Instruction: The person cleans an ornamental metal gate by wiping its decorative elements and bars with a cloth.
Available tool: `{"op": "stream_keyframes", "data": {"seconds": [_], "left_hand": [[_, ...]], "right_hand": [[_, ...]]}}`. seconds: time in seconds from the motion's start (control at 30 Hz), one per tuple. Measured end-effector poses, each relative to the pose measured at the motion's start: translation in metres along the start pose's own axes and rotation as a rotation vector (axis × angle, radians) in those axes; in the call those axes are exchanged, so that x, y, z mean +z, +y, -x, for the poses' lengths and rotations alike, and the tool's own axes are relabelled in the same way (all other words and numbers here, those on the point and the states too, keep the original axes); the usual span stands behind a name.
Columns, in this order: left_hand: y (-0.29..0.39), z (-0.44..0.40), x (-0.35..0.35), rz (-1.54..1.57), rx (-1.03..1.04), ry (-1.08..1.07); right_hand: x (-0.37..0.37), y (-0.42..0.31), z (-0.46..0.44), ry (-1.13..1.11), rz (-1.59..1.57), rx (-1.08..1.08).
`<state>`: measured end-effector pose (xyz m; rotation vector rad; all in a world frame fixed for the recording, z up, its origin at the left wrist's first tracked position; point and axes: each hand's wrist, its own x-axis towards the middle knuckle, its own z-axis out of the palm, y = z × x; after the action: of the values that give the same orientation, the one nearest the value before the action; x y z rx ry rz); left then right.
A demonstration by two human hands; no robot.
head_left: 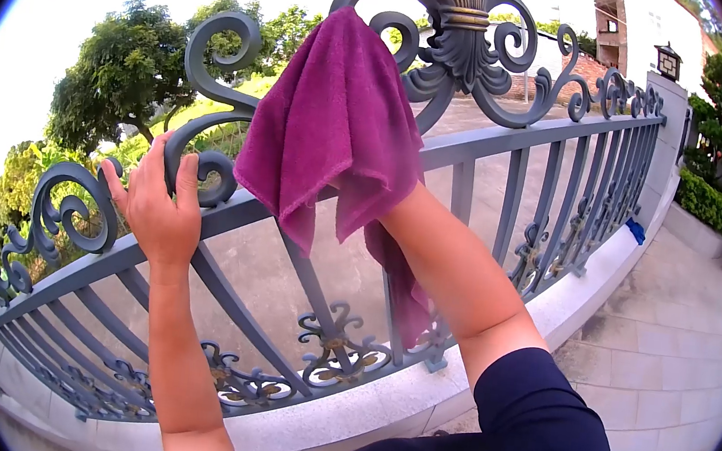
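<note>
Softly, a purple towel (pixel 328 124) hangs in folds by the top of the grey railing (pixel 522 139), hiding the right hand, whose grip I cannot tell. The left hand (pixel 165 214) grasps a curled scroll (pixel 182 136); trees (pixel 124 74) stand beyond.

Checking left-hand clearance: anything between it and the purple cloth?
Yes: the grey scroll curl on the fence's top rail. It stands between the left hand's thumb and the purple cloth.
</note>
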<state>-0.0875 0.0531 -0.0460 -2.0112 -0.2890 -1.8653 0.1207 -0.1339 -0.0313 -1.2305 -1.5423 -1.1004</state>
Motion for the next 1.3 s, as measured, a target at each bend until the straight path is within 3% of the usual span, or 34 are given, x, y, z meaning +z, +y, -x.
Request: {"op": "stream_keyframes", "data": {"seconds": [0.33,0.4,0.43,0.47,0.5,0.53,0.63,0.77,0.8,0.9,1.03,1.3], "left_hand": [[-0.003,0.000,-0.003,0.012,0.034,-0.032],[-0.004,0.001,-0.002,0.000,0.033,-0.045],[-0.004,0.001,-0.002,0.008,0.037,-0.040],[-0.004,0.000,-0.003,0.015,0.039,-0.038],[-0.005,0.001,-0.004,0.018,0.041,-0.036],[-0.006,0.001,-0.002,0.028,0.043,-0.027],[-0.006,0.001,-0.001,0.019,0.069,0.024],[-0.004,0.001,-0.002,0.009,0.047,-0.007],[-0.004,0.000,-0.002,0.006,0.049,-0.006],[-0.002,0.000,-0.002,0.022,0.050,0.005],[0.001,0.000,-0.002,0.033,0.019,0.003],[-0.001,0.000,-0.002,0.019,0.022,-0.001]], "right_hand": [[0.021,0.000,-0.010,-0.019,0.000,0.012],[0.007,0.002,0.005,-0.030,-0.120,0.051],[-0.002,0.004,0.017,-0.019,-0.470,0.194],[-0.013,0.010,0.029,-0.008,-0.486,0.215],[-0.024,0.013,0.040,0.004,-0.388,0.189],[-0.034,0.025,0.049,0.043,0.397,-0.084],[-0.051,0.048,0.057,0.054,0.473,0.017],[-0.080,0.058,0.034,0.040,0.405,-0.045],[-0.078,0.065,0.031,0.037,0.094,0.104],[-0.069,0.061,0.042,0.068,0.535,-0.050],[-0.045,0.023,0.064,0.128,0.250,0.034],[-0.034,-0.041,0.057,0.127,-0.697,0.643]]}}
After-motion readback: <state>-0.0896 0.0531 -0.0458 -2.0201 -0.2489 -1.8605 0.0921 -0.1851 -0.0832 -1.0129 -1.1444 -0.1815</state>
